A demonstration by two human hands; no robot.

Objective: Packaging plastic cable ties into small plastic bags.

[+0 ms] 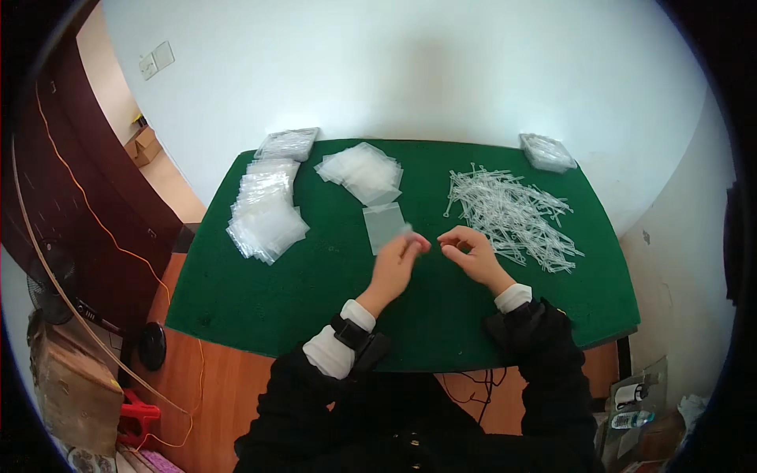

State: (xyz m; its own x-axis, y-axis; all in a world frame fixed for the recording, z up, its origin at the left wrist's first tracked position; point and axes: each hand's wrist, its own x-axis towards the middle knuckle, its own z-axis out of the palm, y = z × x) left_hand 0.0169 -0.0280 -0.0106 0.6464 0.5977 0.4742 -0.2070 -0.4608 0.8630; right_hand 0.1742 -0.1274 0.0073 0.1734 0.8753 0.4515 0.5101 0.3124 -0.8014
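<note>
- The single clear bag point(382, 227) lies flat on the green desk point(244, 303), just on the near side of the loose heap of bags point(361, 172).
- From where I stand, the left hand point(394, 264) is plainly the nearer one: the bag is to the left of its fingertips and a little farther off, its near right corner partly behind the hand.
- The bag's long side runs away from the person, the near end leaning slightly right.
- The left fingers are curled in towards the thumb, but blurred; I can't tell whether they have hold of anything.
- The right hand point(475, 258) faces them across a small gap, thumb and forefinger bent close together; whether they pinch something, I can't tell.
- The pile of clear plastic sticks point(512, 217) lies beyond the right hand, and to its right.
</note>
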